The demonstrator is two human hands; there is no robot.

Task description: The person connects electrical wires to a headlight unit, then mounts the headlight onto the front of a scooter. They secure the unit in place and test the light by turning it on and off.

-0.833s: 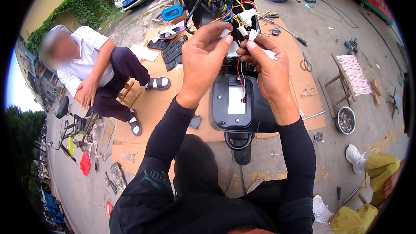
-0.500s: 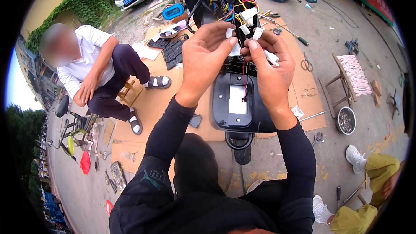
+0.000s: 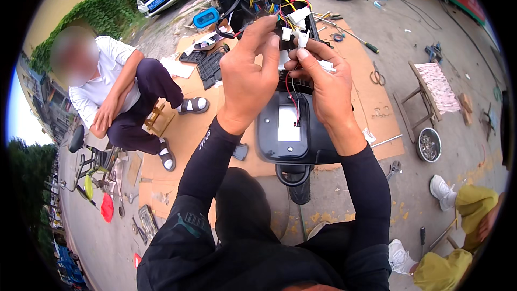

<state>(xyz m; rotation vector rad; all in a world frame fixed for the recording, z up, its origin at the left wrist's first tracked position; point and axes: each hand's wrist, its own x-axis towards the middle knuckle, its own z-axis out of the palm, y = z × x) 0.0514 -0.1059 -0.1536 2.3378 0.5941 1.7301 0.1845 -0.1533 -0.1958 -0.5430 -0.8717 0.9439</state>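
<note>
In front of me stands a partly opened black two-wheeler body [image 3: 265, 143], with coloured wires [image 3: 293, 2] spilling from its top cavity. My right hand [image 3: 329, 89] pinches a white wire connector [image 3: 303, 39] between thumb and fingers. A second white connector [image 3: 326, 66] lies against its fingers. My left hand [image 3: 249, 75] is closed beside the wires, thumb toward index finger; whatever it grips is hidden. Just right of that thumb is another white connector [image 3: 286, 34], and a larger white one [image 3: 299, 16] sits above. Thin red and dark wires run down to a pale rectangular opening [image 3: 288, 123].
Cardboard [image 3: 377, 113] lies beneath the vehicle, with a screwdriver [image 3: 371, 47], scissors [image 3: 377, 77] and a black tool case [image 3: 211, 70]. A person [image 3: 124, 86] squats at left; another's legs [image 3: 468, 221] are at right. A metal bowl [image 3: 429, 145] and a stool [image 3: 437, 90] stand right.
My left fingers have moved up and left toward the wires, and the white connector seen in them is out of sight. My right hand keeps its connector and has shifted slightly left.
</note>
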